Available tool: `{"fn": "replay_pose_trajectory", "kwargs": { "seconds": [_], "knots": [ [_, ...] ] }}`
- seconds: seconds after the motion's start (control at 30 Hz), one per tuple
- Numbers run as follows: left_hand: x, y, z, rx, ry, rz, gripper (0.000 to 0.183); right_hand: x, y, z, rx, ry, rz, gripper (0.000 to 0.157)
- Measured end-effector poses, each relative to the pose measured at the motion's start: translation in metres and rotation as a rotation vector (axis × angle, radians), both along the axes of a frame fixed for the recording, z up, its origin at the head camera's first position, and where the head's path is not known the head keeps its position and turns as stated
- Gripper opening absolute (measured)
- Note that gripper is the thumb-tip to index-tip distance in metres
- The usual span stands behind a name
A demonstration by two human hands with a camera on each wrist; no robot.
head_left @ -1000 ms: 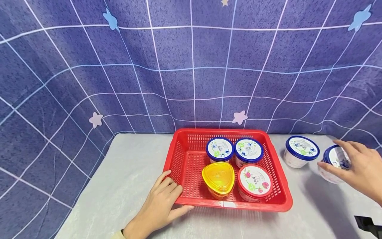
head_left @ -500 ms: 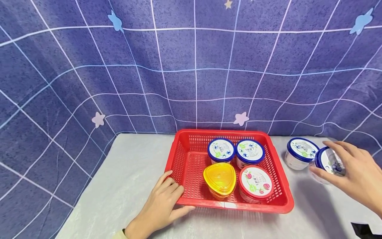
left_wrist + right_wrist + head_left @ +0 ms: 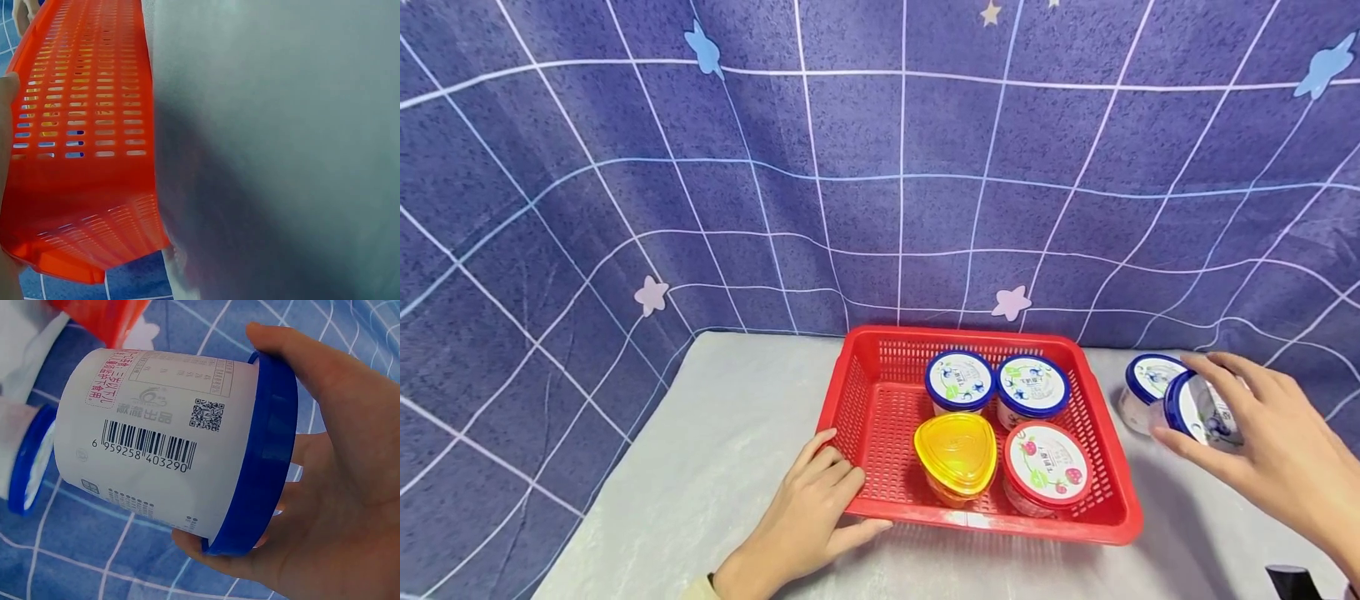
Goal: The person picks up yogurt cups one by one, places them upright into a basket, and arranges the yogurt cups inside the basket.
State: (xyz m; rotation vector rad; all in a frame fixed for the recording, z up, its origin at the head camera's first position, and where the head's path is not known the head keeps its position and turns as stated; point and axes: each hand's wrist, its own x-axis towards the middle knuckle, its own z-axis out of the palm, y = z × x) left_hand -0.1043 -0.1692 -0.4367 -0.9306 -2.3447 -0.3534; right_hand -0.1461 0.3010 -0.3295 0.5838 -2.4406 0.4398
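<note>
My right hand (image 3: 1262, 442) grips a white tub with a blue lid (image 3: 1208, 417), thumb and fingers spread round the lid's edge. In the right wrist view the tub's (image 3: 156, 444) barcode side shows. A second blue-lidded tub (image 3: 1152, 373) stands just right of the basket, partly covered by the held one. At the red plastic basket's (image 3: 887, 442) front left corner, my left hand (image 3: 801, 508) holds the rim, fingers bent over it and thumb along the front. Inside sit two blue-lidded tubs (image 3: 960, 379), a red-lidded tub (image 3: 1047, 462) and a yellow-lidded cup (image 3: 957, 454).
Behind the basket hangs a blue grid-patterned cloth (image 3: 850, 208) with stars. A pale cover (image 3: 715, 425) lies over the table. At the lower right edge a black object (image 3: 1292, 582) pokes into view.
My right hand has moved left with the blue-lidded tub, which now overlaps the tub standing beside the basket. The left hand keeps its place on the basket rim.
</note>
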Motion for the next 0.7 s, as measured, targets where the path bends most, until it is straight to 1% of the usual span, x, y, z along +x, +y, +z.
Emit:
{"fn": "replay_pose_trajectory", "kwargs": {
  "seconds": [0.1,0.27,0.43,0.53,0.7],
  "knots": [
    [-0.001,0.0,0.001,0.003,0.008,-0.007,0.044,-0.001,-0.008,0.007,0.027,-0.009,-0.007,0.087],
    [-0.001,0.001,0.001,-0.008,0.027,-0.006,0.045,-0.005,-0.024,0.018,0.064,-0.05,-0.004,0.086],
    [0.0,0.002,0.001,-0.018,0.024,-0.006,0.045,-0.008,-0.042,0.022,0.072,-0.057,0.027,0.088],
    [0.0,0.002,0.002,-0.001,0.022,-0.013,0.046,-0.01,-0.053,0.023,0.095,-0.076,0.036,0.089],
    [0.0,0.002,0.002,0.018,0.03,-0.017,0.047,-0.016,-0.07,0.027,0.129,-0.077,0.094,0.088]
  ]
}}
